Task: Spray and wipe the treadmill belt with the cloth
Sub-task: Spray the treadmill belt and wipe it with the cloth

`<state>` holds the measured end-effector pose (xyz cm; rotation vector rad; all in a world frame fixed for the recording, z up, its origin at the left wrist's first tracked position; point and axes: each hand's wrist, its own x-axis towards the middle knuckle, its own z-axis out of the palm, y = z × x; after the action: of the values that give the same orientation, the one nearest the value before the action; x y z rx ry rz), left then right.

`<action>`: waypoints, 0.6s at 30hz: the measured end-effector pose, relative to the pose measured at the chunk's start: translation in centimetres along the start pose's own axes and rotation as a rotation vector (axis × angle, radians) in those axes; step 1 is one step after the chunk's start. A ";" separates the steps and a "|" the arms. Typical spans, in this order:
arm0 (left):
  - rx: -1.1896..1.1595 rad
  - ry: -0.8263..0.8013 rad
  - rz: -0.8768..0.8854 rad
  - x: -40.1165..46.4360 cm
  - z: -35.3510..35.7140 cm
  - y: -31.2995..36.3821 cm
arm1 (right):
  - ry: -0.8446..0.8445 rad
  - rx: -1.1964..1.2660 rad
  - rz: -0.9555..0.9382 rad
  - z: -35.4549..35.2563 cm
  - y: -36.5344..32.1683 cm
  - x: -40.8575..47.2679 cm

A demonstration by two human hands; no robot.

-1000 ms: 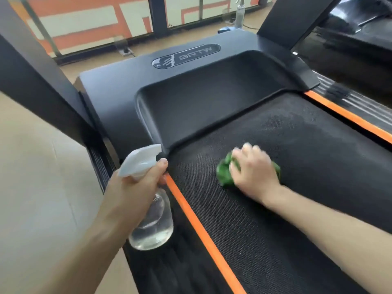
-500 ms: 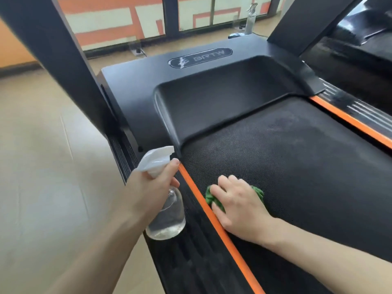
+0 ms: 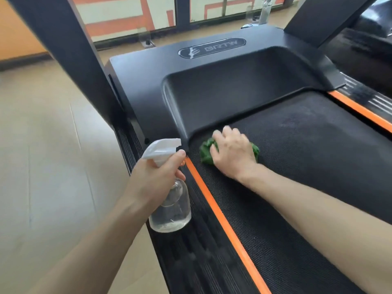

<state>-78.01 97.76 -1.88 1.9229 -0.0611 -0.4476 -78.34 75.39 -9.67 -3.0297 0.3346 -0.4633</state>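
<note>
The black textured treadmill belt (image 3: 307, 166) runs from the motor cover toward me, edged by orange strips. A crumpled green cloth (image 3: 206, 152) lies on the belt's front left corner, close to the motor cover. My right hand (image 3: 232, 154) covers the cloth and presses it onto the belt, fingers curled over it. My left hand (image 3: 154, 179) grips the neck of a clear spray bottle (image 3: 169, 211) with a white trigger head, held upright over the left side rail. The bottle holds a little clear liquid.
The black motor cover (image 3: 212, 81) with a logo rises ahead of the belt. Dark uprights (image 3: 70, 56) stand at left and right. An orange strip (image 3: 224, 225) borders the ribbed left rail. Beige floor lies to the left. Another spray bottle (image 3: 265, 9) stands on the floor by the window.
My right hand slid the cloth back to the belt's left edge, then forward up to the motor cover. The left hand kept hold of the bottle with little movement.
</note>
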 end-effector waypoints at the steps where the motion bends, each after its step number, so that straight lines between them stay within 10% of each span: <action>1: -0.004 -0.008 -0.001 0.0 0.0 0.1 | 0.005 0.032 -0.059 -0.7 -0.1 -2.5; 9: 0.101 -0.044 -0.021 0.5 0.6 0.5 | -0.027 0.045 -0.385 -2.6 1.6 -7.4; 18: 0.082 0.000 0.025 0.0 0.5 0.2 | -0.033 0.019 0.101 0.1 -2.4 0.3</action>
<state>-78.19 97.22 -1.83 1.9999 -0.1046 -0.4346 -77.57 77.69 -9.47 -2.9809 0.4755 -0.4059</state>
